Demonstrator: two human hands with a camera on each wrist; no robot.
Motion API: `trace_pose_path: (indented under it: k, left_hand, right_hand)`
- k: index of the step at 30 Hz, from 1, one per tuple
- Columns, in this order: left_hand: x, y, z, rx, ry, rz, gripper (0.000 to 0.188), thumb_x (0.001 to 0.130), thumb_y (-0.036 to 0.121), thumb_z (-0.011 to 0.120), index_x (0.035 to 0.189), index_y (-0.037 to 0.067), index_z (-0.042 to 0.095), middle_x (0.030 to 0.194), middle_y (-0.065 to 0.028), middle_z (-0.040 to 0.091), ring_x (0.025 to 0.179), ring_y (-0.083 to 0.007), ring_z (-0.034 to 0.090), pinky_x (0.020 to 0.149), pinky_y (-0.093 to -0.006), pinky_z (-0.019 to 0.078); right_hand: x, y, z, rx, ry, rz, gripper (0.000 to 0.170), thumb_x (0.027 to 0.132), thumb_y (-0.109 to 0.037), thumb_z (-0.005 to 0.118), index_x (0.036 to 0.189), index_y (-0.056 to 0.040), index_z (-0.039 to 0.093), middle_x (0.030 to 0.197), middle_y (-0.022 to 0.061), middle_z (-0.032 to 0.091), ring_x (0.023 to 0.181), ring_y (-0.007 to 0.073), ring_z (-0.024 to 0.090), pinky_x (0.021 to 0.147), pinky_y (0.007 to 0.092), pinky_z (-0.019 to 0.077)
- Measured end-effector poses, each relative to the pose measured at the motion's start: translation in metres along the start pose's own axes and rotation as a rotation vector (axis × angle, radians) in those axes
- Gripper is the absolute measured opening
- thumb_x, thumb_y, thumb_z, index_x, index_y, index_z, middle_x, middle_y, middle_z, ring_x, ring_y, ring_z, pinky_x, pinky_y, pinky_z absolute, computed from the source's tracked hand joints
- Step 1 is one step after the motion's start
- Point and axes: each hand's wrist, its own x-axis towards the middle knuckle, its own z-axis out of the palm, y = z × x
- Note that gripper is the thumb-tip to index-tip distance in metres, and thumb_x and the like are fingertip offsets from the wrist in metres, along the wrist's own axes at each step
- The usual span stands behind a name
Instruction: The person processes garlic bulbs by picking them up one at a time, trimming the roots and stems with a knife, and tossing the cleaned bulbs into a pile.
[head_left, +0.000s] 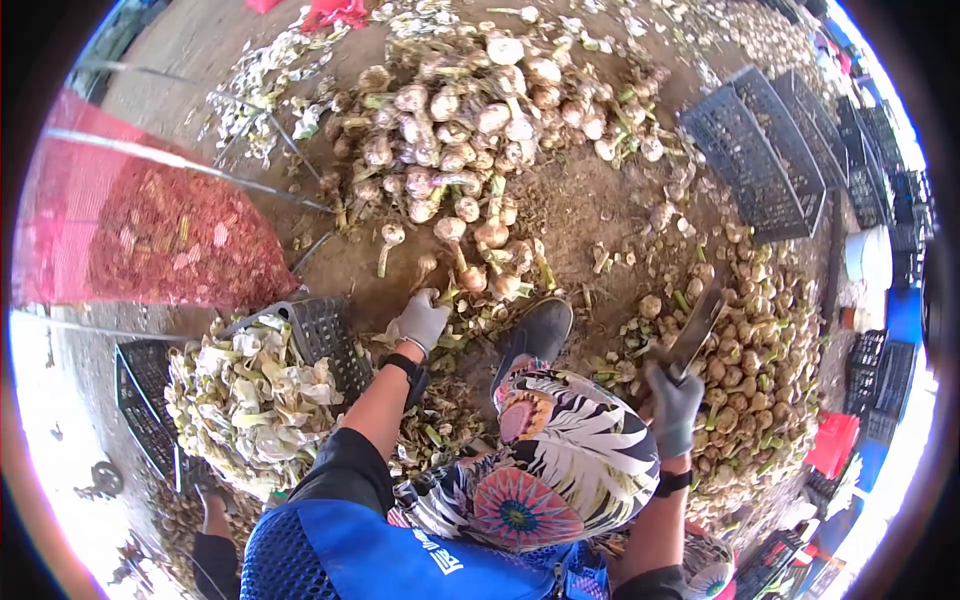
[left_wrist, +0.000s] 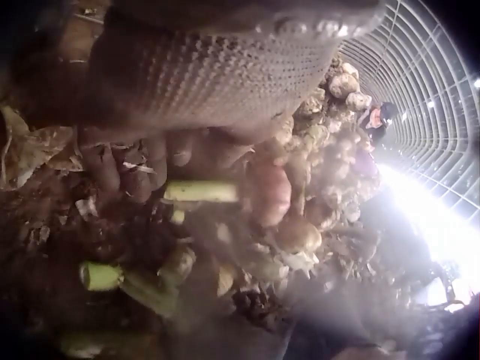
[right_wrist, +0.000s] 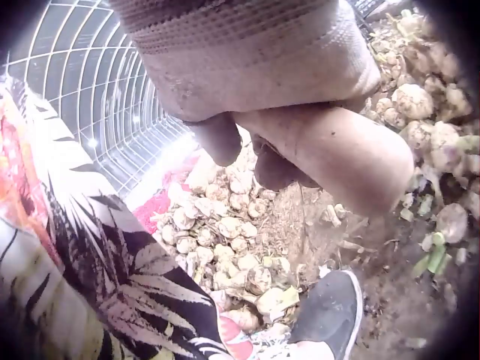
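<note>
Garlic bulbs: the far heap (head_left: pixel 450 130) sits in the middle, with dirt and long stems on many bulbs. A few lie loose on its near side.
Right heap: more garlic bulbs (head_left: pixel 750 380) lie by the right hand, and most look cut short.
Red mesh sack: the sack (head_left: pixel 65 235) stands at the left, with reddish scraps showing inside.
Black crate: the crate (head_left: pixel 325 345) is near left, by a mound of pale skins (head_left: pixel 250 400).
Right hand: the gloved hand (head_left: pixel 675 405) is curled tight on the handle of a cutting tool.
Left hand: the gloved hand (head_left: pixel 422 322) is low, at the near edge of the loose garlic. I cannot tell if its fingers have hold of anything.
Cutting tool: its long blade (head_left: pixel 695 335) points far, well apart from the left hand.
Nearest bulb: one bulb (head_left: pixel 425 266) is just beyond the left fingertips.
Step now: it looks like picking the next bulb to trim.
Next move: this likely calls for a firm grip on one bulb, then bringing stem and blade together, fingers out of the way.
</note>
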Motion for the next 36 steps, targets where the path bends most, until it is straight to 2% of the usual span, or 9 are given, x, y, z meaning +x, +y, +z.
trace_pose_path:
  k: [4, 6, 9, 12, 18, 22, 26, 29, 36]
  left_hand:
    - [-0.018, 0.066, 0.005, 0.483, 0.103, 0.216, 0.054, 0.076, 0.036, 0.075, 0.119, 0.005, 0.062, 0.126, -0.0218, 0.06, 0.11, -0.0368, 0.062, 0.09, -0.0476, 0.0508]
    - [0.0, 0.072, 0.024, 0.522, 0.121, 0.268, 0.047, 0.076, 0.035, 0.074, 0.111, 0.005, 0.063, 0.113, -0.0216, 0.065, 0.101, -0.0373, 0.065, 0.086, -0.0491, 0.0514]
    - [0.016, 0.074, 0.034, 0.374, -0.03, 0.132, 0.038, 0.079, 0.034, 0.07, 0.103, 0.005, 0.065, 0.088, -0.0225, 0.07, 0.087, -0.0412, 0.066, 0.077, -0.0491, 0.0525]
    - [-0.011, 0.09, 0.01, -0.189, -0.296, -0.137, 0.032, 0.083, 0.018, 0.07, 0.108, -0.001, 0.064, 0.091, -0.0149, 0.072, 0.084, -0.0242, 0.069, 0.076, -0.0372, 0.0535]
    - [-0.049, 0.165, 0.01, -0.123, -0.427, 0.457, 0.034, 0.082, 0.004, 0.067, 0.114, -0.006, 0.061, 0.103, -0.013, 0.07, 0.094, -0.0181, 0.065, 0.086, -0.0317, 0.0518]
    - [-0.029, 0.201, 0.022, -0.526, -0.779, 0.127, 0.058, 0.075, -0.006, 0.068, 0.131, -0.002, 0.054, 0.122, -0.0069, 0.063, 0.111, -0.0146, 0.06, 0.095, -0.0299, 0.0493]
    - [-0.024, 0.223, 0.032, -0.555, -0.739, 0.211, 0.064, 0.075, -0.006, 0.068, 0.136, -0.001, 0.05, 0.124, -0.006, 0.062, 0.113, -0.0149, 0.059, 0.098, -0.0298, 0.0489]
    - [-0.02, 0.203, 0.04, -0.592, -0.708, 0.26, 0.06, 0.08, 0.0, 0.067, 0.137, -0.002, 0.047, 0.126, -0.0072, 0.058, 0.114, -0.0157, 0.057, 0.099, -0.0313, 0.0479]
    - [-0.02, 0.159, 0.032, -0.306, -0.511, 0.571, 0.087, 0.09, 0.015, 0.072, 0.157, 0.0, 0.019, 0.147, -0.0128, 0.046, 0.127, -0.0207, 0.052, 0.108, -0.0359, 0.0433]
  right_hand:
    - [0.03, -0.069, -0.005, 0.113, 0.044, -0.121, 0.02, 0.091, -0.013, 0.068, 0.106, -0.0008, 0.072, 0.078, 0.002, 0.066, 0.066, 0.008, 0.057, 0.06, 0.0244, 0.0452]
    - [0.044, -0.098, 0.001, 0.125, 0.086, -0.18, 0.025, 0.094, -0.016, 0.063, 0.112, 0.0004, 0.068, 0.077, 0.0029, 0.062, 0.063, 0.0104, 0.054, 0.058, 0.0259, 0.043]
    - [0.074, -0.089, 0.006, 0.134, 0.046, -0.147, 0.021, 0.091, -0.013, 0.065, 0.109, -0.0025, 0.07, 0.079, 0.0025, 0.066, 0.058, 0.008, 0.056, 0.054, 0.024, 0.0441]
    - [0.093, -0.031, 0.03, 0.048, -0.086, -0.13, 0.015, 0.087, -0.011, 0.069, 0.101, -0.0065, 0.072, 0.076, 0.0007, 0.068, 0.06, 0.0043, 0.058, 0.051, 0.0222, 0.0445]
    - [0.081, 0.036, 0.102, 0.512, -0.401, 0.323, 0.03, 0.089, -0.012, 0.075, 0.114, 0.0029, 0.069, 0.099, 0.0054, 0.071, 0.088, 0.011, 0.065, 0.081, 0.0258, 0.0529]
    - [0.091, 0.035, 0.108, 0.627, -0.333, 0.3, 0.039, 0.089, -0.017, 0.077, 0.121, 0.0031, 0.067, 0.107, 0.0054, 0.071, 0.094, 0.0119, 0.065, 0.086, 0.0278, 0.0528]
    - [0.105, 0.025, 0.083, 0.416, -0.428, 0.183, 0.038, 0.086, -0.013, 0.078, 0.12, -0.0008, 0.066, 0.108, 0.0049, 0.072, 0.09, 0.0151, 0.069, 0.082, 0.0291, 0.0534]
    - [0.1, 0.009, 0.067, -0.28, -0.197, -0.299, 0.038, 0.069, -0.01, 0.08, 0.105, -0.0092, 0.068, 0.093, 0.0116, 0.068, 0.084, 0.0331, 0.069, 0.074, 0.0346, 0.0554]
    - [0.083, 0.004, 0.074, -0.683, -0.284, -0.44, 0.03, 0.072, -0.02, 0.075, 0.099, -0.0104, 0.065, 0.082, 0.0096, 0.063, 0.077, 0.0333, 0.065, 0.067, 0.0445, 0.0501]
